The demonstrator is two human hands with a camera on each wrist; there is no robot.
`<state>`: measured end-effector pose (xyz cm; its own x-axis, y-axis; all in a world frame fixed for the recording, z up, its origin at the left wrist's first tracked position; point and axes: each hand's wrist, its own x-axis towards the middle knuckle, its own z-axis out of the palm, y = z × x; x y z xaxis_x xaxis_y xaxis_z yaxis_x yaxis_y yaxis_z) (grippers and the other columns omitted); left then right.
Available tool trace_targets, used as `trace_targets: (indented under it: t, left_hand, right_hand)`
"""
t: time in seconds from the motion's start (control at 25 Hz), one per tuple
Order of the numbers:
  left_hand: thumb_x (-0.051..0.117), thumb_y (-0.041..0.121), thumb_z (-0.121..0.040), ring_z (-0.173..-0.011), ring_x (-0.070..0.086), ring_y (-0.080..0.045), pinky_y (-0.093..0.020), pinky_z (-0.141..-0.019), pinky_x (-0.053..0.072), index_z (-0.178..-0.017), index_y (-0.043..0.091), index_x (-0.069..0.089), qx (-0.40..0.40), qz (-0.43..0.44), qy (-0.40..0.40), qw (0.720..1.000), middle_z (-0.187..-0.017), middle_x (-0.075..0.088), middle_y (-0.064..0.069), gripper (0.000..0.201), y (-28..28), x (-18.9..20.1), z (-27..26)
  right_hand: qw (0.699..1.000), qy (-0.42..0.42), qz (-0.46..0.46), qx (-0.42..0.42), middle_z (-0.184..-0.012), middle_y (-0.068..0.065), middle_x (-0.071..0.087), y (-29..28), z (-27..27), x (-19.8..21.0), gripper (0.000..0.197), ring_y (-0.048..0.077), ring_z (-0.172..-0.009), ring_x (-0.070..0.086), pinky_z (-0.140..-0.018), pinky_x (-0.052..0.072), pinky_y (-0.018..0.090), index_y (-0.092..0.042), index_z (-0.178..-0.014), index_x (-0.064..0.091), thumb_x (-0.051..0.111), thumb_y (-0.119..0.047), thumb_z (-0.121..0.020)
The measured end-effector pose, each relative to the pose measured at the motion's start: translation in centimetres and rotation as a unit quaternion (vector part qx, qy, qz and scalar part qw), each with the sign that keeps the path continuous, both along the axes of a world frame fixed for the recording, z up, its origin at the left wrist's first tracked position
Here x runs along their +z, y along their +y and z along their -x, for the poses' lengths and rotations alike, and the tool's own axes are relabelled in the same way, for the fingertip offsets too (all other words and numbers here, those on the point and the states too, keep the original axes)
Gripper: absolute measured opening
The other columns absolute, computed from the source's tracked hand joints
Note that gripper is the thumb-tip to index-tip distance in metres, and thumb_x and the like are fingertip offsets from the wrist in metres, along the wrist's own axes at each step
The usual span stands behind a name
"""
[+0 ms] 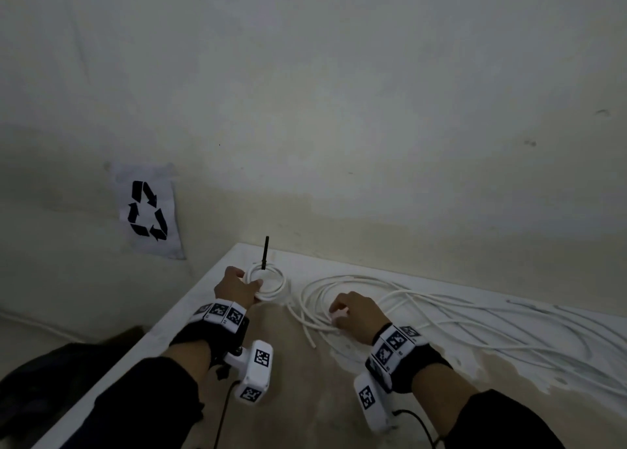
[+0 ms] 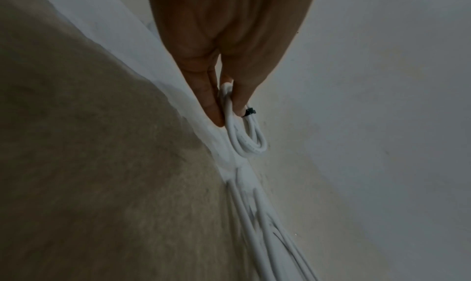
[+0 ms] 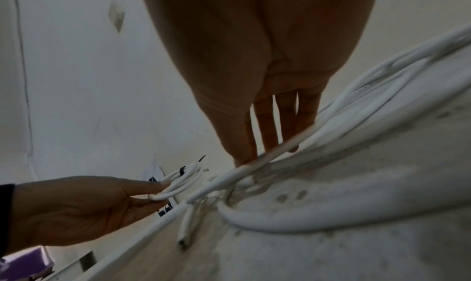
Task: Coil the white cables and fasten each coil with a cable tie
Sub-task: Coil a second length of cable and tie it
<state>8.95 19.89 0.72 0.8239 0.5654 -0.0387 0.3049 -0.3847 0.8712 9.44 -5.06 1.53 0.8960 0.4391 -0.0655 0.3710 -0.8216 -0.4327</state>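
The left hand (image 1: 237,287) held in its grip the tied coil (image 1: 268,284) at the far left of the counter (image 1: 298,397), while the right hand (image 1: 356,313), fingers bent, touched the loose cables (image 1: 475,319), which looked light, springy, best taken near an end.

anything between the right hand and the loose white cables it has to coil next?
Nothing visible. The right hand is already on the loose cables, its fingertips touching a strand on the table. The tied coil, with its black cable tie, sits off to the side, held by the left hand.
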Motion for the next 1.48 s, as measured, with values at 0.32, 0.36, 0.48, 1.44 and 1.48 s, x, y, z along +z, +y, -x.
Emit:
trace_targets:
  t: [0.32,0.36,0.48,1.44,1.48]
  left_hand:
    - [0.06,0.035,-0.09,-0.115,0.056,-0.031,-0.031,-0.094,0.041,-0.119,0.002,0.059,-0.071,-0.128,0.077,0.986,-0.124,0.062,-0.018,0.044,1.4,-2.2,-4.0]
    - [0.06,0.035,-0.09,-0.116,0.056,-0.031,-0.031,-0.094,0.04,-0.121,0.002,0.058,-0.072,-0.141,0.081,0.984,-0.126,0.061,-0.018,0.045,1.4,-2.2,-4.0]
    - [0.066,0.035,-0.086,-0.127,0.047,-0.033,-0.033,-0.102,0.036,-0.135,0.007,0.049,-0.051,-0.135,0.085,0.986,-0.138,0.051,-0.019,0.059,1.7,-2.2,-3.7]
    - [0.034,0.035,-0.1,-0.041,0.022,-0.005,-0.015,-0.038,0.019,-0.081,0.016,0.047,-0.456,0.18,-0.023,0.871,-0.056,0.031,0.007,0.029,-17.2,15.6,13.5]
    - [0.033,0.038,-0.1,-0.044,0.022,-0.006,-0.015,-0.04,0.02,-0.085,0.017,0.048,-0.472,0.151,-0.014,0.868,-0.057,0.031,0.007,0.03,-17.1,15.9,14.0]
  right_hand:
    - [0.996,0.03,-0.051,0.069,-0.092,-0.007,0.054,-0.9,-1.2,-0.2,0.025,0.006,-0.077,0.048,-0.077,0.043,0.026,-0.031,-0.087,0.058,0.072,-0.047,-0.075]
    - [0.996,0.034,-0.032,0.079,-0.091,-0.009,0.053,-0.8,-1.3,-0.3,0.02,0.007,-0.08,0.049,-0.082,0.043,0.03,-0.034,-0.085,0.059,0.072,-0.047,-0.076]
    - [0.995,0.03,0.005,0.099,-0.094,-0.008,0.049,-0.5,-1.2,-0.1,0.016,0.011,-0.088,0.05,-0.089,0.042,0.031,-0.035,-0.09,0.066,0.071,-0.044,-0.079]
    - [0.938,-0.184,-0.288,-0.052,-0.055,-0.007,0.037,-10.5,10.0,13.9,0.023,0.005,-0.047,0.032,-0.053,0.027,0.022,-0.015,-0.085,0.061,0.057,-0.036,-0.092]
    - [0.932,-0.176,-0.31,-0.073,-0.054,-0.007,0.037,-11.1,10.2,13.8,0.026,0.005,-0.047,0.031,-0.052,0.026,0.023,-0.015,-0.08,0.058,0.062,-0.04,-0.088]
